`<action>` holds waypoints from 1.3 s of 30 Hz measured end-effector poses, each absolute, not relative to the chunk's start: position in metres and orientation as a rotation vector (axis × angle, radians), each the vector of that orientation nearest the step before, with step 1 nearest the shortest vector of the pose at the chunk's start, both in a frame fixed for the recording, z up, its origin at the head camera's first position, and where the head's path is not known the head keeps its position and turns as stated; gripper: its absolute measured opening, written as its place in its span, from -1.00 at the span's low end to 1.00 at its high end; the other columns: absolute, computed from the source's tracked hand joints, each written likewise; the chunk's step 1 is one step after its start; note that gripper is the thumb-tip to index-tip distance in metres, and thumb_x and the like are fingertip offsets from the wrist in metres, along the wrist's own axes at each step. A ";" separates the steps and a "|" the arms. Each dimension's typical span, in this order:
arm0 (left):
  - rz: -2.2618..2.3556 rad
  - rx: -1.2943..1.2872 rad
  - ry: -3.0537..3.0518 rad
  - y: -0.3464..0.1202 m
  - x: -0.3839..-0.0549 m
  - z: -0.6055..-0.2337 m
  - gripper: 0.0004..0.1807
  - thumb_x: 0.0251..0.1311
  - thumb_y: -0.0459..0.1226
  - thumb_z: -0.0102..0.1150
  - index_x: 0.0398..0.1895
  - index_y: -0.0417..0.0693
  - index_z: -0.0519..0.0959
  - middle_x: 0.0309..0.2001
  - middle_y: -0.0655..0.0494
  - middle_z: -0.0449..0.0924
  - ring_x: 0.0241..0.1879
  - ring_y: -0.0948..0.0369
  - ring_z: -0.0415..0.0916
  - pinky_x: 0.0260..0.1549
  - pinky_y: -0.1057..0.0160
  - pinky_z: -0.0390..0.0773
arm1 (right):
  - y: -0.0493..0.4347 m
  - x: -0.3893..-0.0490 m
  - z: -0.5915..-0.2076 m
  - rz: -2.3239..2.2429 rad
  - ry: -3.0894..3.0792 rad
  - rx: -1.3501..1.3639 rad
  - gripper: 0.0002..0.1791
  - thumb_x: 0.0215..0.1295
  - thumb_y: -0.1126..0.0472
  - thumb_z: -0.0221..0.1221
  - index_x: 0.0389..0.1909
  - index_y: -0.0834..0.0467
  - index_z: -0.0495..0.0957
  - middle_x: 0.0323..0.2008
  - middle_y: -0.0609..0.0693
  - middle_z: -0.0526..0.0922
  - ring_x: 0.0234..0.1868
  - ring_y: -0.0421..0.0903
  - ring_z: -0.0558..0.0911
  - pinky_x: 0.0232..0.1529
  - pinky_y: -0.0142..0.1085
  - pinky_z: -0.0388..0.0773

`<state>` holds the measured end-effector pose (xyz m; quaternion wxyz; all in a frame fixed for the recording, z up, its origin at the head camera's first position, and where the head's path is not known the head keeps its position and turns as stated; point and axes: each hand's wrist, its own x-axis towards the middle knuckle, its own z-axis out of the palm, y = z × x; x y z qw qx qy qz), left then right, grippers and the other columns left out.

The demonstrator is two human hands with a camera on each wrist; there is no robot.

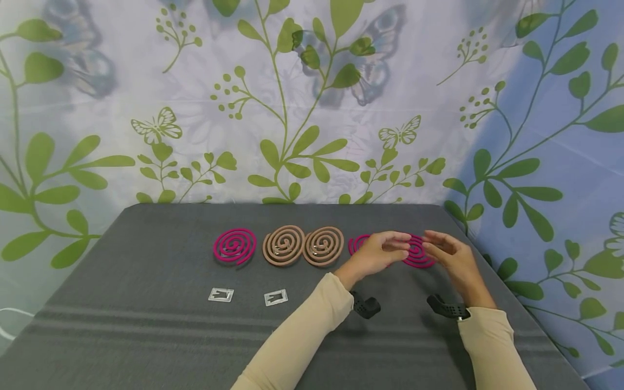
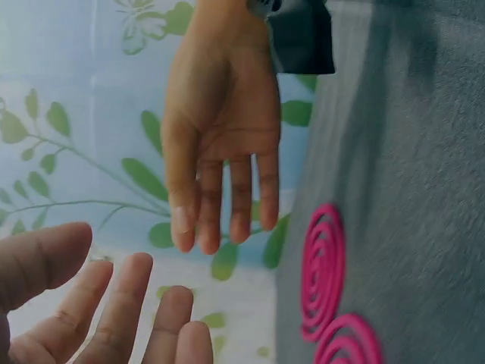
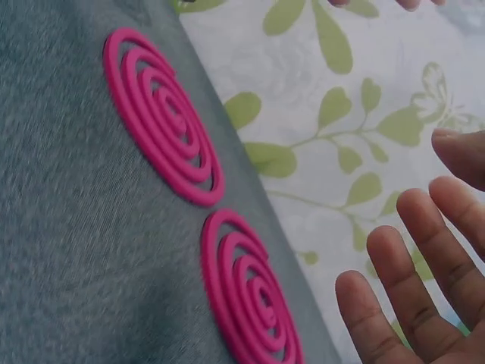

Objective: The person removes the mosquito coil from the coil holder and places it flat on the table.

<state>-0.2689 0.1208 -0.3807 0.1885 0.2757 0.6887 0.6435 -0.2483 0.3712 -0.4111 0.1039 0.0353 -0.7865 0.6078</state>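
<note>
Both hands hover empty over two pink mosquito coils at the right of the grey table. My left hand [image 1: 374, 254] is above the nearer-to-centre pink coil [image 1: 357, 242] and partly hides it, its fingers gently bent. Facing it, palm inward, my right hand [image 1: 453, 257] hangs by the edge of the right pink coil [image 1: 418, 254]. In the right wrist view, the two pink coils lie flat side by side, one coil [image 3: 176, 121] farther up the frame than the other [image 3: 264, 299]. The left wrist view shows the right hand [image 2: 223, 136] with straight fingers pointing down.
Two tan coils [image 1: 284, 246] lie side by side at mid table, and another pink coil [image 1: 235, 246] sits left of them. Small metal pieces show on these coils. Two flat metal coil stands [image 1: 221, 294] lie nearer the front. A leaf-printed curtain [image 1: 312, 108] hangs behind the table.
</note>
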 end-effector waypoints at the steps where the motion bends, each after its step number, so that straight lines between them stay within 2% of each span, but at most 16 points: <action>1: 1.800 0.795 1.958 0.117 -0.269 -0.378 -0.54 0.56 -0.32 0.27 0.45 -0.14 0.58 0.28 -0.05 0.70 0.26 0.20 0.64 0.19 0.30 0.60 | 0.369 -0.248 -0.409 1.786 -2.326 0.120 -0.68 0.57 0.29 0.29 0.26 0.05 0.63 0.04 -0.28 0.72 0.04 -0.41 0.69 0.04 -0.50 0.65; 7: 1.726 0.899 2.085 0.096 -0.270 -0.363 -0.51 0.55 -0.28 0.29 0.49 -0.07 0.56 0.33 -0.02 0.67 0.20 0.25 0.63 0.17 0.36 0.56 | 0.358 -0.244 -0.394 1.654 -2.429 0.186 -0.56 0.56 0.24 0.32 0.39 0.14 0.57 0.03 -0.38 0.72 0.06 -0.43 0.67 0.03 -0.55 0.56; 14: 1.610 1.022 2.118 0.075 -0.271 -0.351 -0.48 0.53 -0.33 0.29 0.50 -0.13 0.53 0.34 -0.08 0.65 0.34 0.00 0.58 0.27 0.32 0.52 | 0.344 -0.241 -0.383 1.688 -2.455 0.334 -0.53 0.53 0.32 0.33 0.40 0.10 0.60 0.07 -0.38 0.73 0.11 -0.28 0.70 0.03 -0.49 0.61; 20: 1.597 1.106 2.093 0.056 -0.270 -0.346 -0.47 0.53 -0.35 0.28 0.51 -0.20 0.50 0.35 -0.13 0.63 0.32 0.09 0.60 0.33 0.27 0.51 | 0.333 -0.238 -0.378 1.657 -2.504 0.421 -0.52 0.52 0.31 0.35 0.40 0.16 0.59 0.12 -0.37 0.71 0.13 -0.26 0.68 0.02 -0.43 0.65; 25: 1.636 1.148 2.038 0.043 -0.267 -0.343 -0.48 0.54 -0.39 0.25 0.50 -0.27 0.48 0.33 -0.21 0.62 0.29 -0.01 0.62 0.29 0.29 0.54 | 0.325 -0.239 -0.377 1.660 -2.520 0.460 -0.53 0.49 0.33 0.37 0.37 0.19 0.61 0.12 -0.28 0.73 0.15 -0.19 0.70 0.01 -0.39 0.68; 30: 1.658 1.180 2.038 0.033 -0.263 -0.339 -0.51 0.56 -0.39 0.23 0.49 -0.24 0.51 0.29 -0.17 0.66 0.22 0.11 0.65 0.28 0.28 0.55 | 0.316 -0.238 -0.378 1.656 -2.538 0.480 -0.50 0.49 0.32 0.37 0.38 0.33 0.56 0.09 -0.26 0.73 0.12 -0.20 0.72 0.02 -0.38 0.69; 33: 1.663 1.200 2.076 0.027 -0.260 -0.336 -0.55 0.58 -0.34 0.22 0.46 -0.18 0.55 0.26 -0.11 0.69 0.17 0.23 0.66 0.24 0.27 0.57 | 0.309 -0.238 -0.381 1.634 -2.540 0.491 -0.48 0.49 0.32 0.37 0.38 0.42 0.53 0.11 -0.17 0.74 0.11 -0.20 0.72 0.03 -0.40 0.67; 35: 1.661 1.209 2.106 0.023 -0.258 -0.334 -0.57 0.59 -0.30 0.24 0.44 -0.14 0.58 0.24 -0.06 0.71 0.12 0.29 0.67 0.18 0.27 0.60 | 0.306 -0.238 -0.384 1.630 -2.526 0.507 -0.48 0.49 0.34 0.36 0.37 0.45 0.52 0.14 -0.03 0.75 0.12 -0.17 0.73 0.05 -0.41 0.66; 39: 1.643 1.237 2.147 0.015 -0.254 -0.333 -0.58 0.57 -0.28 0.27 0.42 -0.09 0.61 0.20 -0.02 0.72 0.08 0.32 0.68 0.12 0.27 0.62 | 0.299 -0.239 -0.389 1.610 -2.497 0.546 -0.52 0.50 0.38 0.34 0.34 0.46 0.54 0.17 0.17 0.72 0.12 -0.19 0.72 0.07 -0.43 0.65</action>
